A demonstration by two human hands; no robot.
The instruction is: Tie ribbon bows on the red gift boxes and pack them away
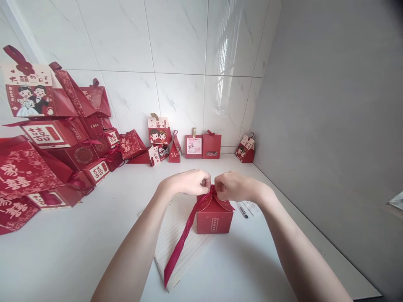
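A small red gift box [215, 221] stands upright before me, its curved top flaps folded together. Around its top runs a dark red ribbon [185, 233], gathered in a knot or loop, with one long tail hanging down the left front. My left hand [197, 181] is closed in a pinch on the ribbon at the left of the knot. Just to the right, my right hand [229, 185] also pinches the ribbon close to the knot. The fingertips are partly hidden behind the knuckles. Under the box lies a lined notebook [171, 247], partly covered by the ribbon tail.
Stacked red boxes [72, 155] with white labels fill the left side. Along the tiled wall stand several small boxes [159, 130], with another box [245, 148] in the right corner. A pen [243, 211] lies behind the right forearm. A grey panel [327, 126] borders the table's right edge.
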